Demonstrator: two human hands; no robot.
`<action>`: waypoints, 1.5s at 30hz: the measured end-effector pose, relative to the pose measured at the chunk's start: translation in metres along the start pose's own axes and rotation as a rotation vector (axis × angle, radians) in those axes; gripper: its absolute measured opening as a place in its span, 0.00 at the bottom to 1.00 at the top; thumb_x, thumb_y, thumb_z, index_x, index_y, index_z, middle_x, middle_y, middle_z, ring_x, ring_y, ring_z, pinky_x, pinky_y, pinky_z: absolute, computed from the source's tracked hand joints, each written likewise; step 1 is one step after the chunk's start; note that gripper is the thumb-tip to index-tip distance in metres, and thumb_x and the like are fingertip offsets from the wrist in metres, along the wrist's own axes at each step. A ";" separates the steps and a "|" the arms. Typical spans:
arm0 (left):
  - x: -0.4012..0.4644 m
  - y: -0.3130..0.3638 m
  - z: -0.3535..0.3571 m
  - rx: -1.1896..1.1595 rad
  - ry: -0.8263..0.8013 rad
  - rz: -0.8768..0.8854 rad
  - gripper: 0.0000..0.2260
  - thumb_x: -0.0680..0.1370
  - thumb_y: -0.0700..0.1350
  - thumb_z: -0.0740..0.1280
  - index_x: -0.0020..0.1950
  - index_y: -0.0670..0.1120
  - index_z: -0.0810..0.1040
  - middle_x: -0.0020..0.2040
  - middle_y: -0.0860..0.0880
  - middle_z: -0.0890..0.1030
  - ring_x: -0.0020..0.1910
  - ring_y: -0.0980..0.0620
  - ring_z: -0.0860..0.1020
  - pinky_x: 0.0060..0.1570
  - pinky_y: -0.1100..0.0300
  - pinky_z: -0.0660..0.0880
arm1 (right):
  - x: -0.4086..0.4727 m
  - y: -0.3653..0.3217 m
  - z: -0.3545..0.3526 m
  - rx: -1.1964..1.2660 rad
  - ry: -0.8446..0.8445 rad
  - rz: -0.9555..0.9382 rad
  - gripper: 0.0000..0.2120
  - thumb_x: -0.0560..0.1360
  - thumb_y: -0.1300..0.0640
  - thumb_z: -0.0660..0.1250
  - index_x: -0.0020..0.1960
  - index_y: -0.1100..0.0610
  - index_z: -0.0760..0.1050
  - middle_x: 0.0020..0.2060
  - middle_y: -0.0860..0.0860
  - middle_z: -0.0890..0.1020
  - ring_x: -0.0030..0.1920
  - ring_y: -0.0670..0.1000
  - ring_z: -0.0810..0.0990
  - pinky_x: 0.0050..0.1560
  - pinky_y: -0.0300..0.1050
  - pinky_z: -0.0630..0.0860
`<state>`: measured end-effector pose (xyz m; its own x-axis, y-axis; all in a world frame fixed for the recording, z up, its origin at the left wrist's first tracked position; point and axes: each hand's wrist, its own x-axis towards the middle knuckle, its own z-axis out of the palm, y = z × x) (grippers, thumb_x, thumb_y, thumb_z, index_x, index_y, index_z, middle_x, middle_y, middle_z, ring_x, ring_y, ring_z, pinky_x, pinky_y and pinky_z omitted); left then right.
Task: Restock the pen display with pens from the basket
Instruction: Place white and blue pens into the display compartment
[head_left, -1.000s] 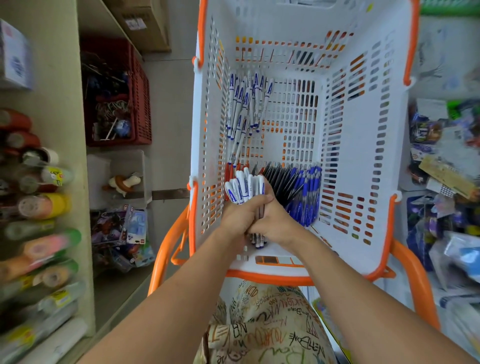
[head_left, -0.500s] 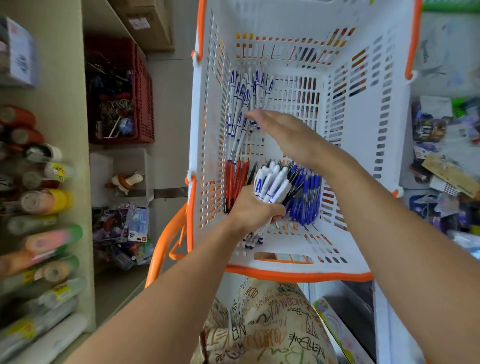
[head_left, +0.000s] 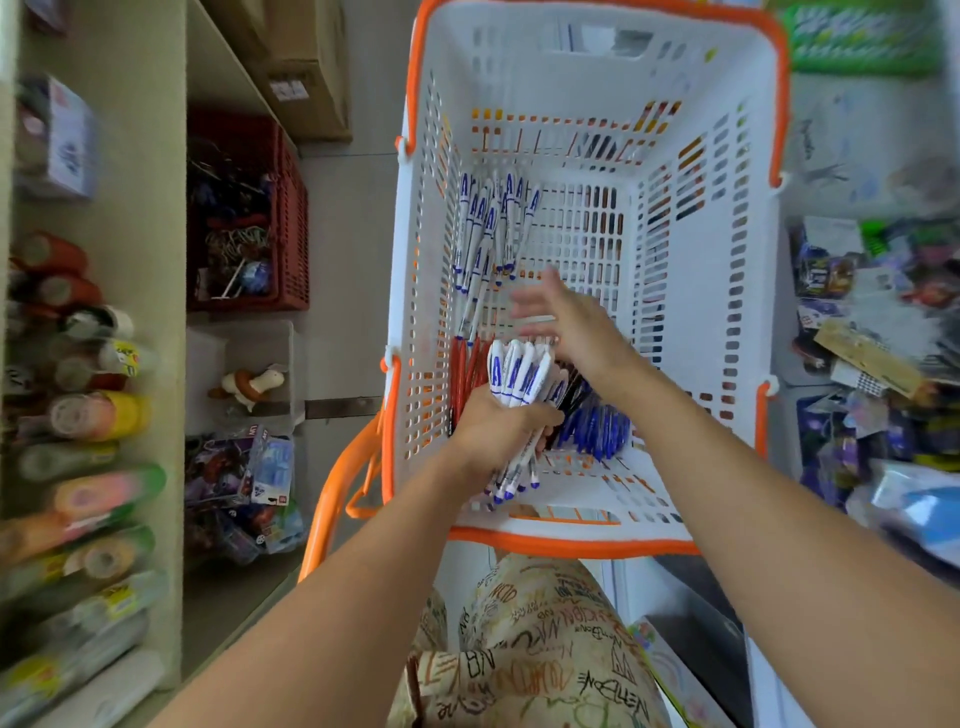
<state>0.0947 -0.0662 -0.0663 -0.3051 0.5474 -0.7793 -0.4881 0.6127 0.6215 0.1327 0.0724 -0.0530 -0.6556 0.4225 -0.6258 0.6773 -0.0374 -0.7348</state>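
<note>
Inside the white basket (head_left: 691, 291), the left hand (head_left: 498, 431) grips a bundle of white-and-blue pens (head_left: 519, 384). The right hand (head_left: 571, 322) hovers just above the bundle, fingers (head_left: 535, 301) spread and holding nothing.

- Bright, even daylight fills the white basket (head_left: 691, 332); shadows stay faint.
- Right hand (head_left: 571, 322) is motion-blurred.
- Left and right of the basket, shelf goods smear, and wide-angle distortion bends the edges.

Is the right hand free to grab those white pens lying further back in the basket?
Probably yes. The right hand is open, holds nothing and hovers just beside the loose white pens, with nothing between them. The left hand grips its own bundle.
</note>
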 end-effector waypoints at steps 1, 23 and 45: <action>-0.004 0.007 -0.001 -0.062 -0.007 -0.005 0.04 0.72 0.37 0.73 0.39 0.41 0.79 0.30 0.45 0.78 0.29 0.47 0.76 0.34 0.57 0.75 | -0.007 -0.004 -0.007 0.103 0.133 0.018 0.30 0.83 0.36 0.48 0.65 0.54 0.78 0.58 0.52 0.83 0.57 0.52 0.82 0.53 0.45 0.75; -0.345 -0.057 -0.173 -1.162 0.569 0.434 0.07 0.76 0.37 0.69 0.38 0.41 0.82 0.33 0.46 0.79 0.29 0.52 0.76 0.33 0.62 0.76 | -0.221 -0.181 0.273 0.197 -0.788 -0.248 0.04 0.80 0.59 0.67 0.46 0.58 0.77 0.31 0.52 0.78 0.30 0.52 0.76 0.34 0.45 0.69; -0.639 -0.289 -0.331 -1.275 1.187 0.667 0.05 0.74 0.41 0.74 0.45 0.39 0.84 0.39 0.42 0.79 0.28 0.52 0.75 0.27 0.62 0.74 | -0.456 -0.219 0.619 0.085 -1.112 -0.328 0.05 0.80 0.58 0.67 0.46 0.57 0.79 0.33 0.50 0.81 0.32 0.45 0.77 0.31 0.34 0.74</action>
<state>0.1604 -0.7818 0.2259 -0.7444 -0.4898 -0.4538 -0.1325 -0.5578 0.8194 0.0767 -0.6730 0.2310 -0.7550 -0.6038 -0.2557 0.4239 -0.1520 -0.8929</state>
